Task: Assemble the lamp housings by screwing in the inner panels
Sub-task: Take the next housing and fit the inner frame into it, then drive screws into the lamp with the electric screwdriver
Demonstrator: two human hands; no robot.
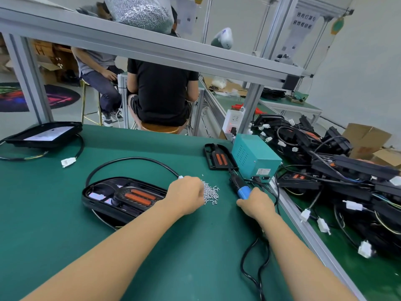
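A black lamp housing (104, 198) lies on the green table, with an inner panel bearing two orange strips (138, 195) set in it and a black cable looping behind. My left hand (186, 195) reaches into a small heap of silver screws (212, 193), fingers curled down and hidden. My right hand (256, 202) grips the blue electric screwdriver (239, 185), which lies on the table pointing away. A second inner panel (219, 157) lies beyond it.
A teal power box (256, 158) stands right of the second panel. Another housing (43, 134) with a white connector sits far left. A pile of black housings and cables (338, 170) fills the right bench. Two people sit with their backs turned behind the table.
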